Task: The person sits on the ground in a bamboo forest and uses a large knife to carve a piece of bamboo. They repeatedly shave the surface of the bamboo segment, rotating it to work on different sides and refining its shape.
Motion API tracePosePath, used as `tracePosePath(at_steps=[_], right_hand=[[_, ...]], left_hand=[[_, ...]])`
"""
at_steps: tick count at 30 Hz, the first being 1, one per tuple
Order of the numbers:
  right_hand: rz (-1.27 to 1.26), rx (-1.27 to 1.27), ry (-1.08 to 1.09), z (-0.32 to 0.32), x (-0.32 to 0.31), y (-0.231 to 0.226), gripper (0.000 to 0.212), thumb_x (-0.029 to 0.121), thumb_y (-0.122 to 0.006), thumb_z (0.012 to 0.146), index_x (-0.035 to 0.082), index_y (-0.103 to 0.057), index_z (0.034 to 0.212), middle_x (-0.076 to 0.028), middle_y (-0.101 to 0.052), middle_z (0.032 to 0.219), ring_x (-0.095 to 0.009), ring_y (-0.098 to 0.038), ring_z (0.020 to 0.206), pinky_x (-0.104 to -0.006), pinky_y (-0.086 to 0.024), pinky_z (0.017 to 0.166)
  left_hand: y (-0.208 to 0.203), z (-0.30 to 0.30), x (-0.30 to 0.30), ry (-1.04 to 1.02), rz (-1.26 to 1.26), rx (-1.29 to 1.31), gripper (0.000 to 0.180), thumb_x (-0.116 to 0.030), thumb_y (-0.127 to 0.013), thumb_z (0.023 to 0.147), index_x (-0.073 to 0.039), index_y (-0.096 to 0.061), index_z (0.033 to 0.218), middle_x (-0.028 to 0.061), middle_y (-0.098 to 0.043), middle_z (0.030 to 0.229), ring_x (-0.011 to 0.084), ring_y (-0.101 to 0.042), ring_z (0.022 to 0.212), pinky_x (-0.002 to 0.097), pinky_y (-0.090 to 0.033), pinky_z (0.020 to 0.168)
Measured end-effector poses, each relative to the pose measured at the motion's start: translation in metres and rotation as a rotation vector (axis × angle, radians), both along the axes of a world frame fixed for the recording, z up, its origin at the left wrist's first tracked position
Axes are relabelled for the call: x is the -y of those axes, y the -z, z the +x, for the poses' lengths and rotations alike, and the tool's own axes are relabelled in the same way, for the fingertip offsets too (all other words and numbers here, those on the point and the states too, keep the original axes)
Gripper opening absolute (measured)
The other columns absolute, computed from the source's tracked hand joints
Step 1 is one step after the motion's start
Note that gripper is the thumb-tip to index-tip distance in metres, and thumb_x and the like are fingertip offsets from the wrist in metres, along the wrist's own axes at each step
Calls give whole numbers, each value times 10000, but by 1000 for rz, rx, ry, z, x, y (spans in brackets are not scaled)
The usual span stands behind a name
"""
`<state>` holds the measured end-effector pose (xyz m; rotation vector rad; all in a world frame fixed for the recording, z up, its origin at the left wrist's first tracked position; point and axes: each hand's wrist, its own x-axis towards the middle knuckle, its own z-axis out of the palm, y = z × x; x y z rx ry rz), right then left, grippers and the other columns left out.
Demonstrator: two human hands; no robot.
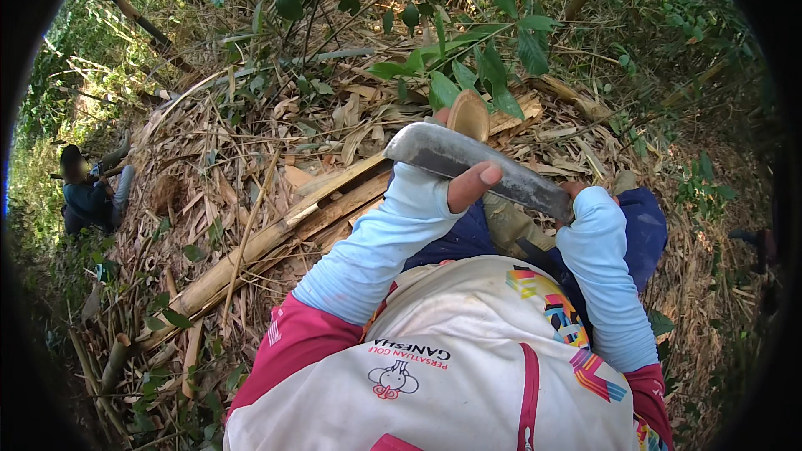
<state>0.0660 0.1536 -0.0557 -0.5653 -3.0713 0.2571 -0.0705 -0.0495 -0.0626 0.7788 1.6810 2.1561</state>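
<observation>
A machete (476, 163) with a broad, dull grey blade lies slantwise in front of my body, its blunt tip to the left. My right hand (575, 191) is closed at the blade's right end; the handle is hidden. Behind the blade, my left hand (473, 187) is around a pale brown piece of wood (469, 114) with a rounded, cut face. The left thumb shows in front of the blade's lower edge, and a fingertip shows beside the wood. Most of that palm and the wood's lower part are hidden by the blade. Light blue sleeves cover both forearms.
A long split bamboo pole (251, 263) runs across the leaf-littered ground at my left. Leafy branches (493, 67) hang just beyond my hands. Far left, a person (88, 196) in dark clothes sits among the plants. A cut bamboo stump (117, 359) stands at lower left.
</observation>
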Motion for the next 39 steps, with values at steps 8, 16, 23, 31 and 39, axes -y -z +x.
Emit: tracePosePath(at_steps=[8,16,23,31,39], right_hand=[[72,-17,-64,13,-19,-17,371,216,-752,700,169,-664,1058,-88,-673,884,-318,-630,862,-438,-420,915],[-10,49,-3,22,-31,-8,377,197,-745,702,169,-653,1066,-95,-671,922,-337,-620,909,-441,-427,949],[-79,20,-42,19,-10,-13,388,182,-732,699,136,-656,1077,-108,-671,944,-317,-632,893,-409,-471,876],[-38,-145,-152,25,-10,-1,443,63,-763,629,82,-671,1062,-144,-658,910,-346,-628,840,-382,-518,753],[-101,-39,-87,18,3,-21,336,228,-744,699,152,-659,1015,-75,-671,866,-305,-637,867,-435,-435,902]], left_hand=[[10,-8,5,75,-64,-116,990,-455,-917,596,11,-419,1313,62,-603,1002,150,-580,935,301,-490,822],[0,-12,11,192,-192,-97,1151,-602,-901,498,0,-390,1336,37,-556,1071,142,-564,950,283,-473,856],[5,-18,20,245,-138,-110,821,-474,-922,571,6,-619,1164,76,-611,1201,182,-571,1071,326,-415,990],[6,-9,16,189,-27,165,1222,-651,-886,376,-14,-430,1313,31,-543,1076,119,-558,962,241,-481,816],[26,-8,5,188,56,30,1250,-615,-912,455,17,-360,1381,68,-573,1089,172,-563,988,309,-479,840]])
